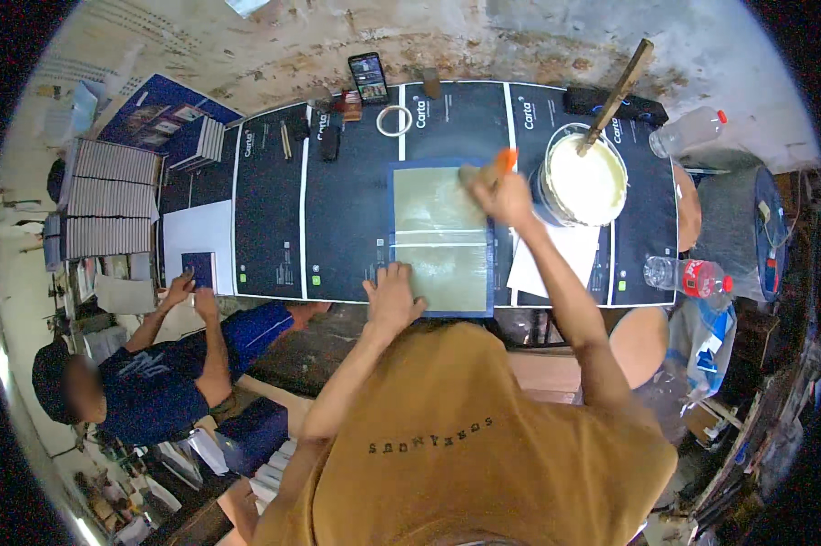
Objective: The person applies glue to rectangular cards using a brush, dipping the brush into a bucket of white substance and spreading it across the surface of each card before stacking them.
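A blue-edged cover sheet (440, 214) with two grey-green panels lies flat before me, a pale strip running between the panels. Its surface looks wet and shiny. My left hand (394, 296) rests with fingers spread on its lower left edge. Over the upper right corner, my right hand (506, 198) is closed round an orange-handled brush (507, 162); its head is smeared by motion. Right of that hand stands a bucket (545, 187) of cream-white paste (588, 187), a wooden stick (621, 91) leaning out of it. White paper (556, 259) lies partly under the bucket.
A phone (369, 78), a tape roll (394, 120) and a black box (615, 105) line the table's far side. Two plastic bottles (692, 276) (692, 132) are at right. At left, a co-worker (156, 387) handles a small dark-blue book (201, 267) near stacked books (110, 191).
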### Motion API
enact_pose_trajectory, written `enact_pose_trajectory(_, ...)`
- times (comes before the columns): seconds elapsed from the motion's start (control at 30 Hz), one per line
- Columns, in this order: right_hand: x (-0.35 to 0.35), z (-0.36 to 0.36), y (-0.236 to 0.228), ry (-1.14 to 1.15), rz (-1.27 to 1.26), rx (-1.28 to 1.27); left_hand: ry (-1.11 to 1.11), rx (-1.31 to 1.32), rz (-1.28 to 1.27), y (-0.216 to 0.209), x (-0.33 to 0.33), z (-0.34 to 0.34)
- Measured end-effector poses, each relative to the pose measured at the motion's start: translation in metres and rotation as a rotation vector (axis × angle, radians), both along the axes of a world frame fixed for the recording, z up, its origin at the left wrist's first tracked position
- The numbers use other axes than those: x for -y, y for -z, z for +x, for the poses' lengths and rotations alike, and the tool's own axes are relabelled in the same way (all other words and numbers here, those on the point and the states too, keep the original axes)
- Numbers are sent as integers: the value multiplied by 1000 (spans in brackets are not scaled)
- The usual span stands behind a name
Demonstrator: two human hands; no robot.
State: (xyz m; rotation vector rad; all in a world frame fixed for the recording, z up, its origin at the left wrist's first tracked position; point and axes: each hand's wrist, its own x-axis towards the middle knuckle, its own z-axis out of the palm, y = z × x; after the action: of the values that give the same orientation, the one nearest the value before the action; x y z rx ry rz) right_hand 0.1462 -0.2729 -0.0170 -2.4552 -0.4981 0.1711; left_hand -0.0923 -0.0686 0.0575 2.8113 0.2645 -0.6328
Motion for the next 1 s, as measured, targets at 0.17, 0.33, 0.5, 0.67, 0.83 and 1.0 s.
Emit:
enact_pose_trajectory(0.17,-35,46,-67,-124,174,215,-46,-8,-34,9,-3,-9)
enact_pose_trajectory(0.33,-116,42,-87,-671,-236,38,-43,-14,-46,1,-3,-7)
enact_pose_trajectory(0.5,-138,42,-105,-597,17,72,-78,-18,-64,-1,-1,-7)
enact_pose_trajectory(0.67,-141,29,-84,-731,-54,49,-71,-3,-72,-6,0,-7)
enact_pose_trajectory(0.83,-122,3,-51,-289,337,188,-70,-15,-52,-6,2,-5)
enact_pose_trajectory(1.0,-67,-66,-34,-272,191,-31,-13,1,12,4,-2,-8)
